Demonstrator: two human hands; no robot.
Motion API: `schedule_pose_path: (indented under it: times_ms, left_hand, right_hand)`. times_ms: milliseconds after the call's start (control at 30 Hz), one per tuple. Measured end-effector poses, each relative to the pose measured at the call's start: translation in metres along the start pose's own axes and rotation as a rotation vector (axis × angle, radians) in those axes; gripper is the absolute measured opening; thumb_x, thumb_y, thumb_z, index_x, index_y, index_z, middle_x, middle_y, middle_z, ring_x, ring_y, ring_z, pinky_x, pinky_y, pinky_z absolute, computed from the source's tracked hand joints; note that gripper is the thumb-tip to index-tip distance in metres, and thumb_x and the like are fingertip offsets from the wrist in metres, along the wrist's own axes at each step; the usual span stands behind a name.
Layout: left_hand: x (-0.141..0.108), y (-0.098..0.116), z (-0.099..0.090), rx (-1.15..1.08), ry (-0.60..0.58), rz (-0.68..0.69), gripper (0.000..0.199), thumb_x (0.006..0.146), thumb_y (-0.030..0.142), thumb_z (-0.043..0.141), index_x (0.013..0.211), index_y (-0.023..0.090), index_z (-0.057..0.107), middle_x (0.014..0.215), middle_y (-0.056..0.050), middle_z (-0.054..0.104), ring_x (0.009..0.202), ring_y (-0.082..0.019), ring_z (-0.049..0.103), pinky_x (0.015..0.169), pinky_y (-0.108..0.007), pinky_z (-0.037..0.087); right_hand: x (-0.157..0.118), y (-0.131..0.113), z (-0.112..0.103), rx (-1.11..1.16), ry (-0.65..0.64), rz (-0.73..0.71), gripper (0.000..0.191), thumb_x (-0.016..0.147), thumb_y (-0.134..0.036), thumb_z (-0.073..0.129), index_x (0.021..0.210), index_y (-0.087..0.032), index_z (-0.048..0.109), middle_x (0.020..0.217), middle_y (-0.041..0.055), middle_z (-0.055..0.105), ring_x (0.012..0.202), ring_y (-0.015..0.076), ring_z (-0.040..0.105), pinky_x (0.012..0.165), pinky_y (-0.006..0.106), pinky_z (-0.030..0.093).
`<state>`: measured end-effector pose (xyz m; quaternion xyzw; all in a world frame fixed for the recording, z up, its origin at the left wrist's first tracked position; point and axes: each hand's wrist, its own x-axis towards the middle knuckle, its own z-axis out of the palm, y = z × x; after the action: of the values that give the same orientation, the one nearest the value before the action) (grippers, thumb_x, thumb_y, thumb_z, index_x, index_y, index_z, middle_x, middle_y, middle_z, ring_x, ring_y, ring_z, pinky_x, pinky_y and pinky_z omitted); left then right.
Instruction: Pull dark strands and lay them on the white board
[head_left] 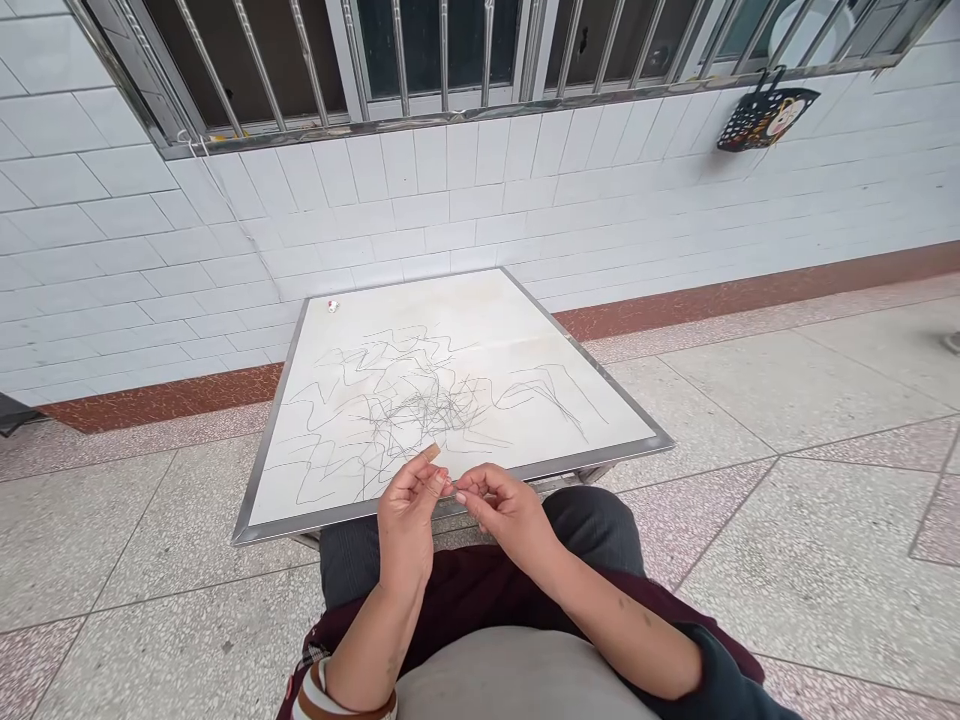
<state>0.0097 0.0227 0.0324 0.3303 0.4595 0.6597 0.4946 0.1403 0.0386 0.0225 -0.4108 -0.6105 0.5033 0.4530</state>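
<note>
Fingers (432,488) of the left hand (409,512) and right hand (511,512) look pinched together, the hands nearly meeting; whether on a strand, I cannot tell. Just beyond them, thin dark strands (420,408) tangle across the tabletop (480,305), long axes pointing every way.

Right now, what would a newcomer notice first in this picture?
Thin dark lines lie tangled across the middle of the white table. At its near edge, the left hand and right hand are close together. A dotted black bag hangs below the barred window, upper right.
</note>
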Motion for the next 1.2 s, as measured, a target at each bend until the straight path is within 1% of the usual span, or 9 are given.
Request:
schedule_pose_path:
  times_ms: [100,233,333,467,667,900,1067,1133,1200]
  left_hand:
    - [-0.002,-0.001,0.001,0.013,-0.015,-0.007,0.033,0.074,0.026,0.073,0.106,0.02,0.07,0.081,0.001,0.062,0.072,-0.01,0.057,0.079,-0.027,0.047]
    - [-0.003,-0.001,0.001,-0.006,0.017,-0.027,0.033,0.072,0.028,0.074,0.104,0.021,0.071,0.078,0.002,0.06,0.072,-0.01,0.056,0.077,-0.026,0.047]
    - [-0.002,-0.001,0.0,-0.012,0.026,-0.02,0.033,0.073,0.028,0.073,0.106,0.021,0.07,0.077,0.002,0.058,0.07,-0.009,0.056,0.074,-0.025,0.047]
    - [-0.003,-0.001,-0.001,0.039,0.018,-0.008,0.034,0.076,0.029,0.071,0.108,0.021,0.069,0.074,0.002,0.058,0.068,-0.01,0.056,0.072,-0.025,0.048]
    - [-0.004,0.002,-0.003,0.183,0.038,0.012,0.032,0.076,0.03,0.07,0.107,0.021,0.069,0.074,0.003,0.06,0.064,-0.009,0.058,0.071,-0.024,0.049]
    - [-0.003,-0.001,-0.005,0.169,0.025,0.017,0.037,0.077,0.03,0.07,0.112,0.022,0.067,0.075,0.003,0.061,0.063,-0.009,0.059,0.069,-0.024,0.05]
    - [0.0,-0.003,-0.011,0.299,-0.007,0.015,0.037,0.078,0.031,0.067,0.115,0.022,0.066,0.076,0.002,0.062,0.066,-0.011,0.061,0.07,-0.026,0.052]
    - [0.002,-0.004,-0.014,0.39,-0.03,0.025,0.035,0.079,0.029,0.065,0.114,0.022,0.067,0.075,0.001,0.062,0.066,-0.012,0.062,0.07,-0.027,0.053]
    - [0.002,-0.007,-0.018,0.484,-0.058,0.051,0.032,0.079,0.027,0.064,0.11,0.023,0.069,0.076,0.0,0.062,0.067,-0.013,0.062,0.069,-0.028,0.054]
  right_hand:
    - [0.0,0.0,0.001,-0.012,0.026,-0.011,0.019,0.081,-0.038,0.062,0.082,-0.02,0.062,0.07,-0.0004,0.054,0.054,0.01,0.047,0.045,0.021,0.043]
    - [-0.001,0.001,0.001,-0.091,0.041,-0.07,0.016,0.082,-0.036,0.063,0.083,-0.021,0.064,0.073,0.0009,0.057,0.059,0.0118,0.052,0.047,0.022,0.044]
    - [-0.001,0.003,0.001,-0.138,0.035,-0.129,0.013,0.084,-0.033,0.061,0.083,-0.021,0.065,0.076,0.0021,0.059,0.063,0.013,0.055,0.049,0.023,0.045]
    - [-0.002,0.005,-0.001,-0.207,0.018,-0.186,0.01,0.086,-0.029,0.058,0.085,-0.022,0.065,0.078,0.0028,0.061,0.066,0.0141,0.057,0.054,0.024,0.046]
    - [-0.005,0.005,-0.003,-0.32,-0.009,-0.243,0.012,0.089,-0.022,0.054,0.09,-0.024,0.066,0.078,0.002,0.063,0.067,0.0144,0.057,0.062,0.026,0.046]
    - [-0.007,0.001,-0.001,-0.365,-0.022,-0.339,0.015,0.091,-0.019,0.052,0.096,-0.024,0.065,0.082,0.0024,0.064,0.075,0.015,0.057,0.068,0.026,0.046]
    - [-0.004,0.008,-0.003,-0.425,-0.086,-0.397,0.017,0.092,-0.018,0.049,0.099,-0.023,0.064,0.083,0.0035,0.063,0.075,0.0151,0.057,0.068,0.026,0.046]
    - [0.0,0.011,-0.007,-0.47,-0.137,-0.44,0.017,0.092,-0.017,0.05,0.099,-0.022,0.064,0.081,0.0038,0.062,0.075,0.0152,0.056,0.068,0.026,0.046]
    - [0.004,0.01,-0.013,-0.521,-0.215,-0.483,0.016,0.092,-0.016,0.049,0.097,-0.02,0.065,0.08,0.0042,0.061,0.074,0.015,0.056,0.068,0.025,0.045]
